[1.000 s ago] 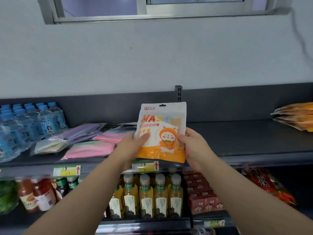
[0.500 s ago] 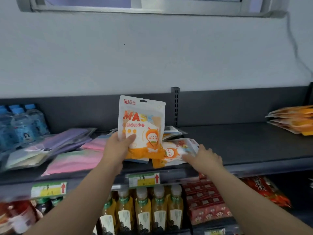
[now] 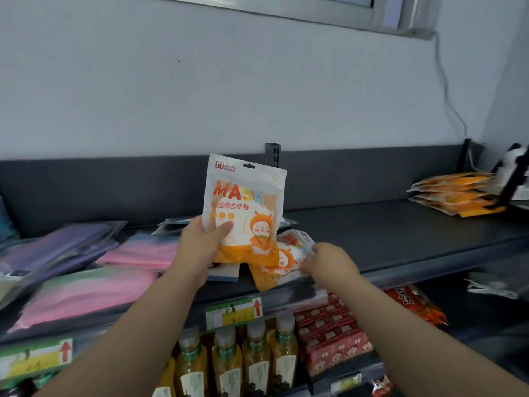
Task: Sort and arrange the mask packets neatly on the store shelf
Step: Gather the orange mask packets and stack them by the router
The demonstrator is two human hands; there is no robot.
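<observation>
Pink packets [image 3: 86, 293] lie at nine o'clock. The left hand [image 3: 200, 247] grips an upright orange mask packet [image 3: 246, 207] above the shelf [image 3: 400, 233]. At its five o'clock, the right hand [image 3: 329, 262] touches a second packet [image 3: 286, 259] lying flat; I cannot tell whether it grips.

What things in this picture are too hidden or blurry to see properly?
Head view only:
Second orange packet: mostly hidden behind the held mask packet and right hand.
Pink packets: motion-blurred, print unreadable.
Black-and-white object: cut off by right edge.
</observation>
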